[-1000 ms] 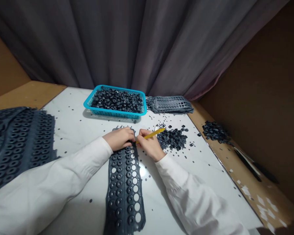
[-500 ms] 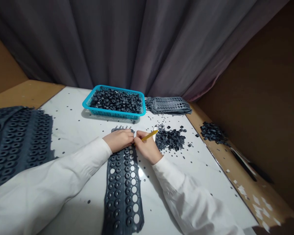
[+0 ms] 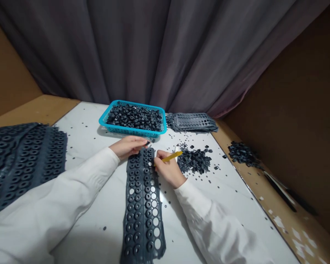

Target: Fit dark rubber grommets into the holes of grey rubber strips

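A dark grey rubber strip (image 3: 143,205) with rows of raised rings lies lengthwise before me; white round holes run down its right side. My left hand (image 3: 128,146) is closed at the strip's far end, pinching a small black rubber piece (image 3: 147,143) between its fingertips. Closed around a slim yellow pen-like tool (image 3: 172,156), my right hand (image 3: 169,170) rests by the strip's right edge. The tool's tip is hidden by the fingers. To the right of that hand is a pile of small black rubber pieces (image 3: 196,161).
A blue basket (image 3: 134,131) full of black rubber pieces stands at the back. Stacked punched strips (image 3: 195,123) lie beside it. Uncut ringed sheets (image 3: 24,157) cover the left. Another black pile (image 3: 243,154) and dark long-handled tools (image 3: 280,192) lie on the right ledge.
My left hand has lifted off the strip toward the far left, now with a small black piece in its fingertips. The right hand stays near the right edge. The view has shifted slightly.
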Demonstrator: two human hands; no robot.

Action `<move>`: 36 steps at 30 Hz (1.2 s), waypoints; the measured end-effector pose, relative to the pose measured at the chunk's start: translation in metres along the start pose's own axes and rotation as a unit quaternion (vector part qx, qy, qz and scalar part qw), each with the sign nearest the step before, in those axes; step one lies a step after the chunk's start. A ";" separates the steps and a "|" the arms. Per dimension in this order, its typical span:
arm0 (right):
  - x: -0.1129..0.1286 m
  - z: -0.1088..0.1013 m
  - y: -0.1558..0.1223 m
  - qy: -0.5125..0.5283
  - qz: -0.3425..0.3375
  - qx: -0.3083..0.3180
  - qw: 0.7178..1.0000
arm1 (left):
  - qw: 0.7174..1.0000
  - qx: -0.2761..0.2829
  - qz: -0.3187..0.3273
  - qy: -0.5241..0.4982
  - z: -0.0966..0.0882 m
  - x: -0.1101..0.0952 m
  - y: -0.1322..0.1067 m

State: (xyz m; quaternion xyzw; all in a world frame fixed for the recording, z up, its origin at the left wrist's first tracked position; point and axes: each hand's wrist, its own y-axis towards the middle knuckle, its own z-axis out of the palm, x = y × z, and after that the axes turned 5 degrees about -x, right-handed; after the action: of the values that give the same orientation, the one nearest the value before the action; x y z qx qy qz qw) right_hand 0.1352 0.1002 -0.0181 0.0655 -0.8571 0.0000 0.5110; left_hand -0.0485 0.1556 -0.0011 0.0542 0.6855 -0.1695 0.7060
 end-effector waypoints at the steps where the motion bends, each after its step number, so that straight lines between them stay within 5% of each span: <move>1: 0.000 -0.001 0.000 0.004 -0.001 -0.002 1.000 | 0.997 0.020 -0.042 -0.056 0.002 0.003 0.000; 5: -0.001 -0.003 0.002 0.009 0.001 -0.010 1.000 | 0.974 0.036 -0.105 -0.195 0.008 0.006 -0.004; 12: 0.002 -0.011 0.004 0.060 0.006 -0.030 0.998 | 0.949 0.062 -0.132 -0.279 0.009 0.001 -0.007; 19: 0.015 -0.023 0.007 0.229 -0.070 -0.137 0.961 | 0.955 0.054 -0.122 -0.266 0.012 0.004 -0.007; 24: 0.027 -0.032 0.005 0.320 -0.078 -0.089 0.940 | 0.958 0.026 -0.098 -0.267 0.021 -0.005 -0.014; 36: 0.047 -0.035 -0.008 0.279 -0.137 -0.084 0.947 | 0.964 0.055 -0.040 -0.256 0.038 -0.022 -0.030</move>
State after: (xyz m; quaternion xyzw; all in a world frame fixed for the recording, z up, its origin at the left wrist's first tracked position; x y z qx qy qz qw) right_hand 0.1445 0.0889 0.0395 0.1367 -0.6594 -0.1242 0.7287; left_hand -0.0216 0.1189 0.0270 0.0208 0.4735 -0.2433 0.8463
